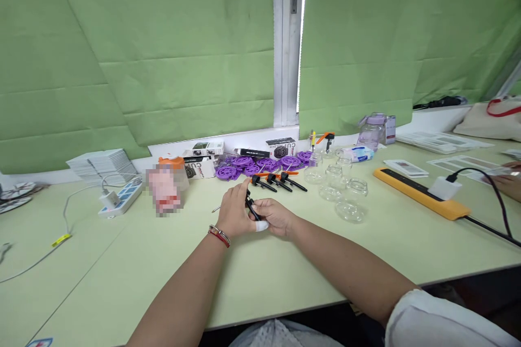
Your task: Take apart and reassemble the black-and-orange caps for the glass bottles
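Note:
Both hands are together over the middle of the table, closed around a black bottle top with a tube [253,209]. My left hand [236,210] grips it from the left, its thumb tip wrapped in something white [261,225]. My right hand [275,218] pinches its lower end. Fingers hide much of the part. Just left of my left hand, a thin metal rod [215,209] pokes out; its other end is hidden. Beyond the hands lie three similar black tops [279,181] with orange levers. To the right stand several clear bottles [350,210].
Purple round parts [260,165] and boxes [199,167] line the wall. A yellow power strip [423,193] with a white charger lies right, a white power strip [122,198] left. At the far right a co-worker's hand [507,180] rests by papers [468,165].

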Demonstrator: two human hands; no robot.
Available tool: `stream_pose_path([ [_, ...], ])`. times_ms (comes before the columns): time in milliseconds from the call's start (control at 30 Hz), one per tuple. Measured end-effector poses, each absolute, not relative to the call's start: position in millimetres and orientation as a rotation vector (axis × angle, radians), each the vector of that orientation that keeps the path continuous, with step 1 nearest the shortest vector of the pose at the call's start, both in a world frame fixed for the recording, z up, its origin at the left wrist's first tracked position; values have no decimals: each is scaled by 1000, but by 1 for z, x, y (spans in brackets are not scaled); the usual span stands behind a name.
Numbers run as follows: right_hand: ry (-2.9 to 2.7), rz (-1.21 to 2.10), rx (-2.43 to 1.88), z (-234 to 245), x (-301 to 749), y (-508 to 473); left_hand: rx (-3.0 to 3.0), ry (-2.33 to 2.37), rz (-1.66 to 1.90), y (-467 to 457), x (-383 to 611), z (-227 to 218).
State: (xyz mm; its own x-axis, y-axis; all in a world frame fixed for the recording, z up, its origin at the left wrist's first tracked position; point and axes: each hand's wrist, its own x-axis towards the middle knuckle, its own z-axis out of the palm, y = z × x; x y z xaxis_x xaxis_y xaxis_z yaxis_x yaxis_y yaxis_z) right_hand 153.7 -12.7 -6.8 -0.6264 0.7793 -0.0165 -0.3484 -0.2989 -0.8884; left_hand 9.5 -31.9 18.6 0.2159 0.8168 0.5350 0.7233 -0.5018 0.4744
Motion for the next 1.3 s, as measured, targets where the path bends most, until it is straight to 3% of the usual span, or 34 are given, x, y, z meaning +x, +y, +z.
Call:
stream_pose_path([
  [367,-1399,2014,-595,-10,165,5,2343,1578,1061,-34,7,22],
  [667,-1603,919,-1249,-26,205,59,1967,1483,990,-35,1,27],
  [967,-2212,523,-1346,-27,200,52,1321,1099,756,-42,-2,32],
  [1300,-2283,547,-1398,-26,197,49,1185,1059,630,-34,-12,30],
])
